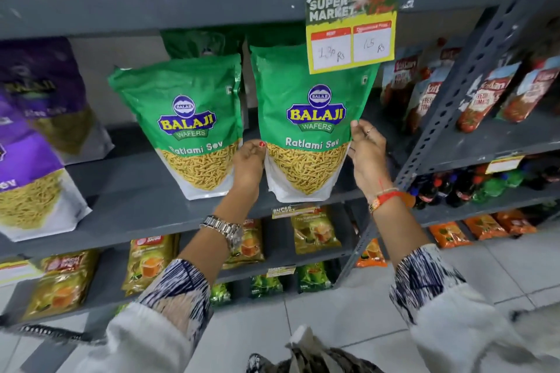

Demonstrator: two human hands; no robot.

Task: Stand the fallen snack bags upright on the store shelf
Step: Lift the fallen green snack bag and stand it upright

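Two hands on one upright Ratlami Sev bag (309, 118): left hand (249, 164) and right hand (365, 154) closed on its side edges.

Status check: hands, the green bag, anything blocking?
Left hand and right hand grip right green bag by its sides. Bag upright at shelf edge. Price tag overlaps its top corner.

Left hand (249, 162), right hand (367, 152) grip sides of upright green Ratlami Sev bag (309, 118) on grey shelf (136, 206).

Shop, price tag (351, 39), stocked shelves (151, 200)
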